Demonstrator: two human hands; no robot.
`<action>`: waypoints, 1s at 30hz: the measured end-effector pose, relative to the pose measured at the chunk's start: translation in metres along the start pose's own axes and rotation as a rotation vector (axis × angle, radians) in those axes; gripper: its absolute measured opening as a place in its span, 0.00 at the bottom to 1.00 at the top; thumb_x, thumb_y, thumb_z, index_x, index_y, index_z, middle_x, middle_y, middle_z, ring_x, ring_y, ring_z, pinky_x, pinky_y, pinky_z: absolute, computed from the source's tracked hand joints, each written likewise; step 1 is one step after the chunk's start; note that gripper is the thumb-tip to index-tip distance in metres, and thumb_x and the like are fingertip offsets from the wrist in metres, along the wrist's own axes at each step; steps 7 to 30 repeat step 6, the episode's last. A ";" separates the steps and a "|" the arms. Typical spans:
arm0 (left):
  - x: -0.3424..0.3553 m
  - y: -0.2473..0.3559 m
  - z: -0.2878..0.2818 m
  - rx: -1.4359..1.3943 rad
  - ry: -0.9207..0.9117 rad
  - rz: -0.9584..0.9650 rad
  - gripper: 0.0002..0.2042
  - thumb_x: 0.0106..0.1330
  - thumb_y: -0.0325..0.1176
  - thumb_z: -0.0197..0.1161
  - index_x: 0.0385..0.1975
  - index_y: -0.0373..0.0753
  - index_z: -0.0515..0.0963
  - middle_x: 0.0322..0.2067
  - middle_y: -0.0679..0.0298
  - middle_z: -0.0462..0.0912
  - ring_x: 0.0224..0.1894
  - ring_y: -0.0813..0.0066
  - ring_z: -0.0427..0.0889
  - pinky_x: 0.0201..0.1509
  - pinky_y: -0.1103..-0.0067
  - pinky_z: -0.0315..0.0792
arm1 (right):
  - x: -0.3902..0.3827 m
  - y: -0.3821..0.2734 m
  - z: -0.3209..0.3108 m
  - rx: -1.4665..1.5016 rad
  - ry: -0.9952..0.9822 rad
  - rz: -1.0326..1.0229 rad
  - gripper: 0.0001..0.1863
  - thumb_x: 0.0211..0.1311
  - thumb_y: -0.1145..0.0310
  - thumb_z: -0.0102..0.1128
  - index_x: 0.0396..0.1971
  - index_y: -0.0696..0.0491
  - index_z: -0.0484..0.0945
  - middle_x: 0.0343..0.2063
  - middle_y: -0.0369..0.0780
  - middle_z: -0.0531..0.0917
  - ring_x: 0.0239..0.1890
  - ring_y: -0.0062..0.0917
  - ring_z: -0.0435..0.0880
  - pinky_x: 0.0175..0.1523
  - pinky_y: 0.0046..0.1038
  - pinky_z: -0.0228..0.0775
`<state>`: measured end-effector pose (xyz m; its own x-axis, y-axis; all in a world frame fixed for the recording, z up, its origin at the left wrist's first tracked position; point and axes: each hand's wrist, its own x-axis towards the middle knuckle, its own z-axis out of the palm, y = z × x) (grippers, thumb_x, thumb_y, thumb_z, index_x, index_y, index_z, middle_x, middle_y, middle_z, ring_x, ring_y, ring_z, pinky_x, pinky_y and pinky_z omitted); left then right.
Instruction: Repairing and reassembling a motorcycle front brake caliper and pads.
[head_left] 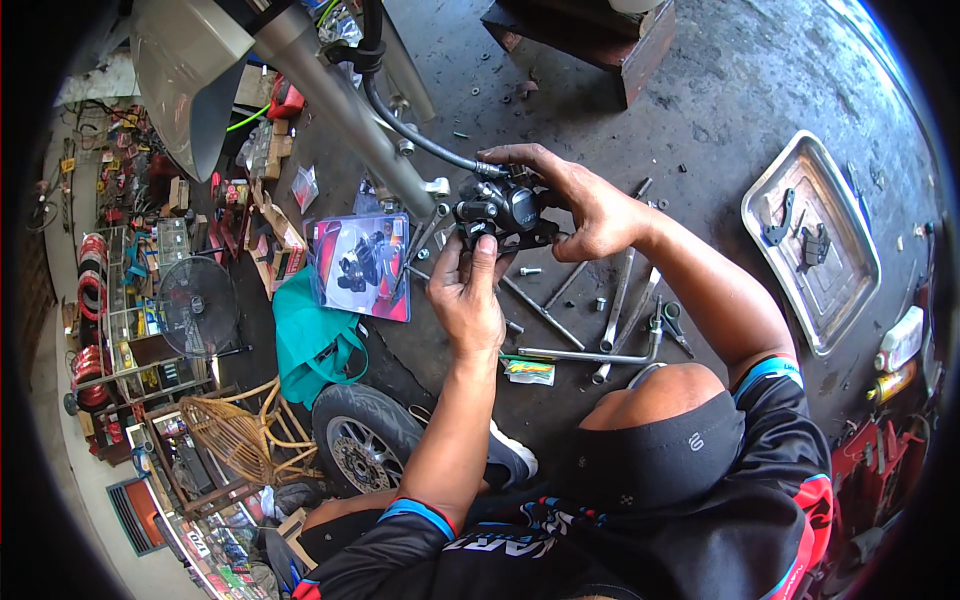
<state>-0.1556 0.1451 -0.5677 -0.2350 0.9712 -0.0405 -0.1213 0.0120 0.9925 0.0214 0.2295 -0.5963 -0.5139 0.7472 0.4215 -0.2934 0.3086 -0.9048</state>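
A: What's in hand?

B: Black brake caliper (503,213), held up off the concrete floor (700,110), between both hands, just below the grey fork leg (345,105). Black hose (420,135) is attached to it, so I reckon that's why it sits so close to the fork.

A: Grip?

B: Left hand (467,300) comes from below, fingers closed on the underside, thumb up against the body. Right hand (590,205) wraps over the top and far side, fingers curled round it. Both closed on the part, neither spread. Looks like one steadies, one works, but I can't tell which.

A: Tools?

B: Long spanners and a T-wrench (600,355) lie on the floor just past his knee, near enough to grab. Blister pack of parts (362,265) lies beside the left hand. Steel tray (815,245) with small black pieces sits well apart to his right, probably to keep the small bits together.

A: Anything else?

B: Green bag (310,340) and a wheel (365,440) to his left.
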 end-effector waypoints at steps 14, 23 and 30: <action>0.006 -0.005 -0.003 0.037 -0.023 0.002 0.15 0.69 0.30 0.60 0.52 0.31 0.74 0.43 0.61 0.81 0.42 0.75 0.81 0.46 0.73 0.82 | 0.002 0.001 -0.003 -0.084 0.004 -0.034 0.49 0.30 0.76 0.60 0.65 0.55 0.60 0.56 0.48 0.74 0.58 0.37 0.74 0.64 0.36 0.66; 0.006 -0.005 -0.003 0.037 -0.023 0.002 0.15 0.69 0.30 0.60 0.52 0.31 0.74 0.43 0.61 0.81 0.42 0.75 0.81 0.46 0.73 0.82 | 0.002 0.001 -0.003 -0.084 0.004 -0.034 0.49 0.30 0.76 0.60 0.65 0.55 0.60 0.56 0.48 0.74 0.58 0.37 0.74 0.64 0.36 0.66; 0.006 -0.005 -0.003 0.037 -0.023 0.002 0.15 0.69 0.30 0.60 0.52 0.31 0.74 0.43 0.61 0.81 0.42 0.75 0.81 0.46 0.73 0.82 | 0.002 0.001 -0.003 -0.084 0.004 -0.034 0.49 0.30 0.76 0.60 0.65 0.55 0.60 0.56 0.48 0.74 0.58 0.37 0.74 0.64 0.36 0.66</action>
